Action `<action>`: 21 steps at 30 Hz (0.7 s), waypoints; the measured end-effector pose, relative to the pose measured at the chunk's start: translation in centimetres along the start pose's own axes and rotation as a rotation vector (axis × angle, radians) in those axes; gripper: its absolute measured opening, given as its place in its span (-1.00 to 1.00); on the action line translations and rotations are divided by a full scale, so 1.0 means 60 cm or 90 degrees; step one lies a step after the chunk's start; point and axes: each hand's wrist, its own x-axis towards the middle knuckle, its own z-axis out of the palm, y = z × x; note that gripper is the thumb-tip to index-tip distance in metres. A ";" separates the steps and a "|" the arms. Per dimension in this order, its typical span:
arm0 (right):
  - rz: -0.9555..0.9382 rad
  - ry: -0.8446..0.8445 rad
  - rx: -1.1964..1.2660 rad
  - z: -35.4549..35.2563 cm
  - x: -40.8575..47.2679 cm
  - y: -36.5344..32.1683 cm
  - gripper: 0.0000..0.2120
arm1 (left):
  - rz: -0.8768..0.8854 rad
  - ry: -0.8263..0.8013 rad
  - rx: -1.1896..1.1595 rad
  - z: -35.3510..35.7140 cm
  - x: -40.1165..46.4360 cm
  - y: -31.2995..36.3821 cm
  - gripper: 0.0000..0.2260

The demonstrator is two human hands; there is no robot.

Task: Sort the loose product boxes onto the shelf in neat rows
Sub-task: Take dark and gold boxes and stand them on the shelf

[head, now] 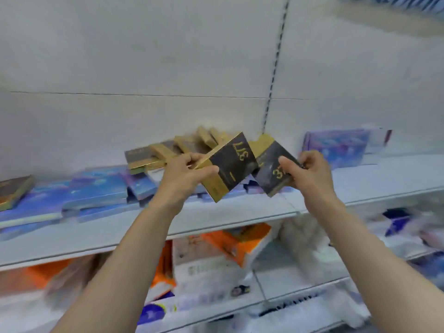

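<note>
While each hand gripped a black-and-gold box, the left hand holding one box and the right hand another above the shelf, sorting looked mid-step; next, both needed aligning beside the jumbled pile behind.

two hands show, a left hand and a right hand, and each holds one black-and-gold box: one box in the left hand, one box in the right hand, so two held boxes. behind them on the shelf lies a loose heap of black-and-gold boxes, at least six, the exact count blurred. one more dark box sits at the far left. blue boxes lie flat to the left, about four, and one blue box stands at the right. two shelf levels show.
</note>
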 end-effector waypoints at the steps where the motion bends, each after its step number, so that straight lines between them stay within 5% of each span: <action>1: 0.002 0.017 0.004 -0.046 0.002 0.008 -0.61 | 0.007 -0.017 0.000 0.043 0.001 0.008 -0.86; 8: 0.078 0.136 0.030 -0.293 0.046 0.060 -0.77 | 0.082 -0.126 0.027 0.301 0.020 0.038 -0.92; 11: 0.117 0.136 0.045 -0.362 0.086 0.081 -0.65 | 0.075 -0.138 0.066 0.396 0.061 0.034 -0.81; 15: 0.128 0.137 0.035 -0.436 0.152 0.111 -0.74 | 0.046 -0.164 0.088 0.521 0.114 0.039 -0.58; 21: 0.131 0.188 0.048 -0.544 0.297 0.151 -0.79 | -0.006 -0.253 0.080 0.694 0.236 0.043 -0.50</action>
